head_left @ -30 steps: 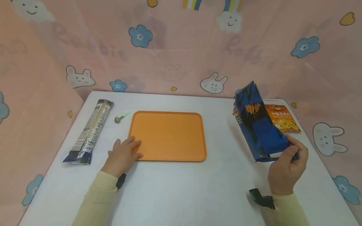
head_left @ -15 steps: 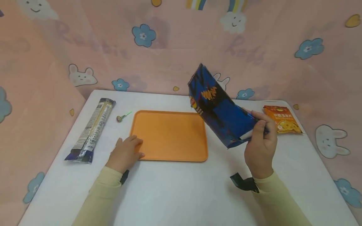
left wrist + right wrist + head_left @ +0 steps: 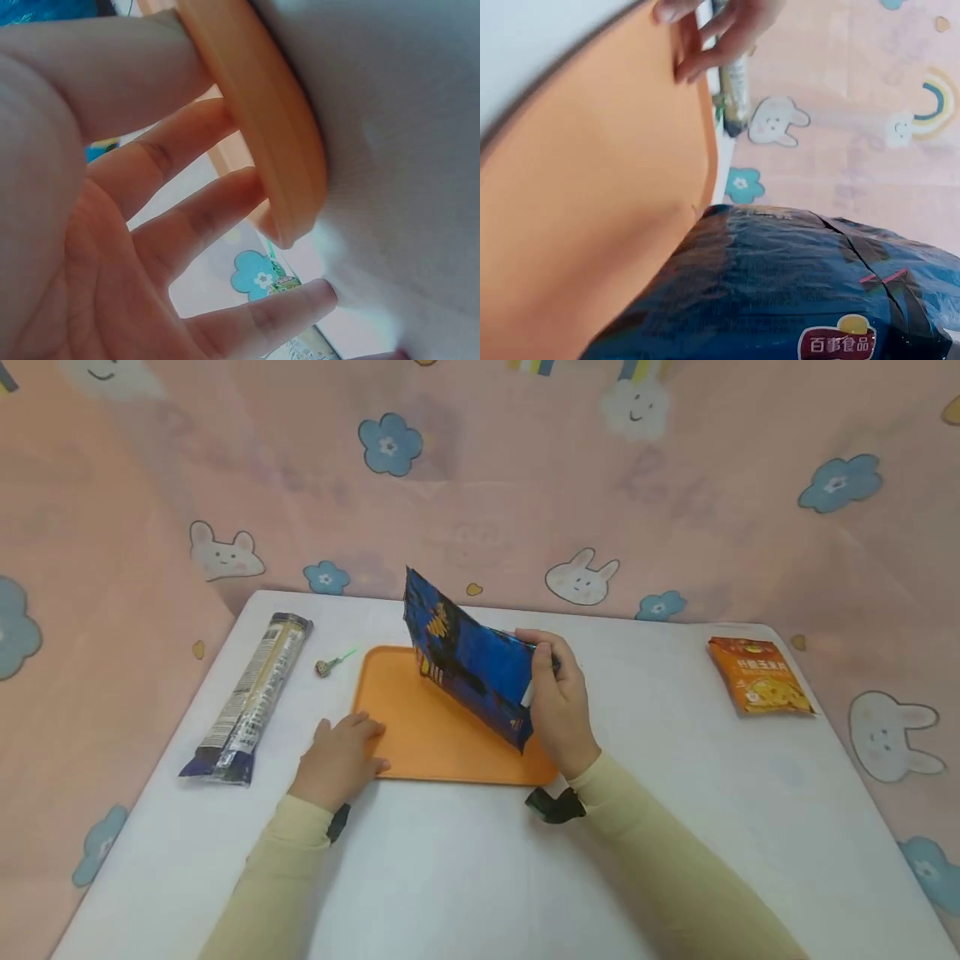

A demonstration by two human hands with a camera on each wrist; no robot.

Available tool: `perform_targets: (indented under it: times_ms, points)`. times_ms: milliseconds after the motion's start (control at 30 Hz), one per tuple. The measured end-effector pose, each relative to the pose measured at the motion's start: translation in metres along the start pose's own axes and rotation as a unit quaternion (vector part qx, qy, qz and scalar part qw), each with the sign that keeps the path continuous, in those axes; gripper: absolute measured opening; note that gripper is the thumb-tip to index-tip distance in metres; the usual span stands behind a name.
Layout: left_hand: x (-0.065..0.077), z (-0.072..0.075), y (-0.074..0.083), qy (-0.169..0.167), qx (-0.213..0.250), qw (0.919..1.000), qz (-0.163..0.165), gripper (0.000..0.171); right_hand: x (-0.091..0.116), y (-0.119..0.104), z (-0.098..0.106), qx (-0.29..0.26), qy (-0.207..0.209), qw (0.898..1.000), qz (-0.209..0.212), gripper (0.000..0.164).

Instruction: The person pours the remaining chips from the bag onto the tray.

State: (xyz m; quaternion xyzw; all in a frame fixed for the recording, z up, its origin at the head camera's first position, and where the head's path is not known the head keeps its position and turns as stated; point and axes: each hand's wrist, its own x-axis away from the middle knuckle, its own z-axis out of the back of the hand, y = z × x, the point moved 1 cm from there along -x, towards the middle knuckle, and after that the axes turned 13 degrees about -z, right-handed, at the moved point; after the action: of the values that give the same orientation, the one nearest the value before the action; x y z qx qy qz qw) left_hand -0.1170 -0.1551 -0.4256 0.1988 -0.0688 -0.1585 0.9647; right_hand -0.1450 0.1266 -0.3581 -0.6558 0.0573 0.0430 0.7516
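Blue bag (image 3: 476, 660) above tray (image 3: 427, 743), left hand (image 3: 337, 764) touching tray, lollipop (image 3: 323, 668) nearby

Left hand (image 3: 335, 764) low, fingers spread, toward the worktop (image 3: 450, 877)'s left edge; right hand (image 3: 562, 706) up, midway between the side edges, thumb and fingers pinching, both forearms (image 3: 663, 856) angling inward!

Tray (image 3: 408, 747) on table (image 3: 450, 877), left hand (image 3: 339, 764) at its left edge, large bag (image 3: 472, 656) over it in right hand (image 3: 561, 706). Lollipop (image 3: 323, 668) just left, long packet (image 3: 251, 702) farther left. Small bag (image 3: 761, 677) well right. Backdrop (image 3: 480, 502) behind table.
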Motion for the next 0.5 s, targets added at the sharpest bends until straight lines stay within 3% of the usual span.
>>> perform_targets:
  times_ms: [267,500]
  points:
    - [-0.002,0.002,0.0,0.0,0.01,0.9999,0.007,0.054,-0.002,0.009,-0.004,0.004,-0.011,1.0,0.006,0.045]
    - [-0.004,0.003,0.001,-0.009,0.012,0.9998,0.016,0.055,-0.003,-0.008,0.001,0.034,-0.021,0.999,0.009,0.043]
